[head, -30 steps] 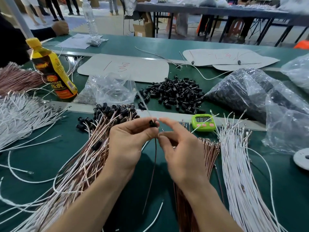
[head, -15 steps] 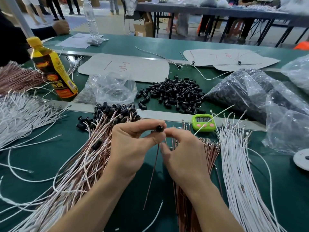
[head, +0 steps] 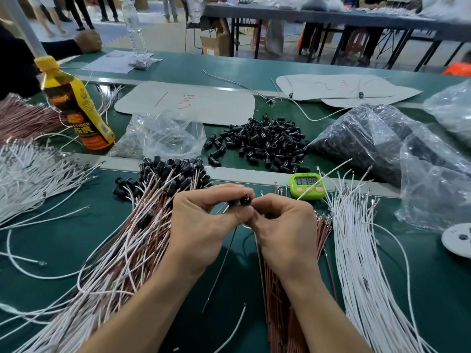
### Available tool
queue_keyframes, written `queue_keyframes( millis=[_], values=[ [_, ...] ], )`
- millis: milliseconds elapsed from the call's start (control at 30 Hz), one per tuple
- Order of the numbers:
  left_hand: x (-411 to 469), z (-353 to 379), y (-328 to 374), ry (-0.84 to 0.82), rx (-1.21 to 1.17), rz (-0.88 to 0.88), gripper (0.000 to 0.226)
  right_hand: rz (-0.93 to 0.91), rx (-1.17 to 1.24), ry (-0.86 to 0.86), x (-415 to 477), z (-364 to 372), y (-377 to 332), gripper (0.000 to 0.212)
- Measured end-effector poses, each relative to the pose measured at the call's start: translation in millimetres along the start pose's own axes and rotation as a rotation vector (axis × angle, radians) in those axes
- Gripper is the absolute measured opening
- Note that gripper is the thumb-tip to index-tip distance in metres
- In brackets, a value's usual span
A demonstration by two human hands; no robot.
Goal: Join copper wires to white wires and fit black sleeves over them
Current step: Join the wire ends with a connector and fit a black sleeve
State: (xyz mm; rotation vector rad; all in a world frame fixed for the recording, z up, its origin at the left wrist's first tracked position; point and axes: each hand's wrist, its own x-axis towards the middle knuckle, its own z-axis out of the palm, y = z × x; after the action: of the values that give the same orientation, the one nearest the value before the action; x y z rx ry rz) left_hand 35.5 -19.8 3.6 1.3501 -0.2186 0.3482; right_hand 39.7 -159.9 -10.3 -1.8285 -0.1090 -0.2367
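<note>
Table (head: 438,289) green, bare strip near centre btwn wire bundles (head: 114,263). Big plastic bag (head: 356,138) far right holds black sleeves; clear bag (head: 168,133) far left-centre nearly flat, loose sleeve pile (head: 262,141) btwn them. Left hand (head: 201,225) & right hand (head: 285,230) meet mid-table, fingers of both pinching one black sleeve (head: 245,200), copper wire (head: 224,263) hanging below.

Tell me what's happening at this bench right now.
A person is assembling wires at a green table. The left hand and right hand together pinch one black sleeve, with a copper wire hanging below. Sleeved wires lie piled at left, loose white wires at right, spare sleeves behind.
</note>
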Motion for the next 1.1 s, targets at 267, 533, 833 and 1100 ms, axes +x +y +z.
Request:
queue_keyframes(
  millis=[267, 533, 833, 1100],
  values=[
    [-0.5, 2.6, 2.6, 0.011, 0.034, -0.001, 0.034, -0.025, 0.003, -0.032, 0.9, -0.3, 6.3, 0.006],
    [-0.3, 1.6, 2.4, 0.006, 0.037, 0.006, 0.034, -0.111, -0.102, -0.025, -2.5, -0.2, 5.0, 0.014],
    [-0.7, 1.6, 2.3, 0.004, 0.017, 0.009, 0.029, -0.097, -0.188, 0.004, -2.9, -0.9, 1.2, 0.01],
    [-0.7, 1.6, 4.8, -0.005, 0.033, 0.021, 0.034, -0.025, -0.182, 0.01, -2.2, -0.7, -0.4, 0.011]
  ],
)
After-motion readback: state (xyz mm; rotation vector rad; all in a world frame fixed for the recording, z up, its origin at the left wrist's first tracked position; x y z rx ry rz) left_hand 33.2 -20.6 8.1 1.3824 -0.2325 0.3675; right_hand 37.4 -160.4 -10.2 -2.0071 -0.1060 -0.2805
